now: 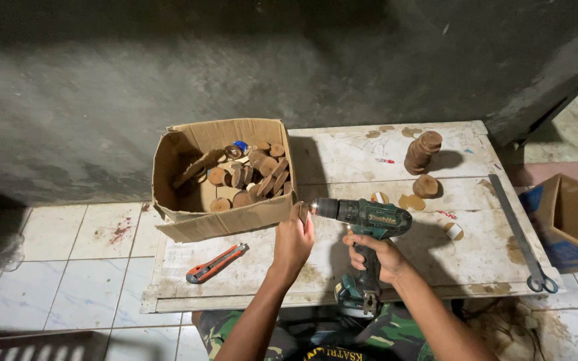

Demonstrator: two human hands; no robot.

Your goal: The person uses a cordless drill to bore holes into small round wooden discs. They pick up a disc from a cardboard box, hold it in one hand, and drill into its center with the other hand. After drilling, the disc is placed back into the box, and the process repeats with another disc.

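Left hand [294,237] pinches a small wooden disc [302,212] on edge, just near of the cardboard box [225,220]. Right hand [376,257] wraps the drill [366,217] grip. Drill's long axis runs L-R, bit touching the disc from the right.

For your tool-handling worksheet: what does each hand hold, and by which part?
Right hand grips the green cordless drill by its handle. Left hand pinches a small wooden piece at the drill's tip.

A makeshift woodworking spot: cordless drill [368,220], worn board table [342,267], bare concrete wall [168,67].
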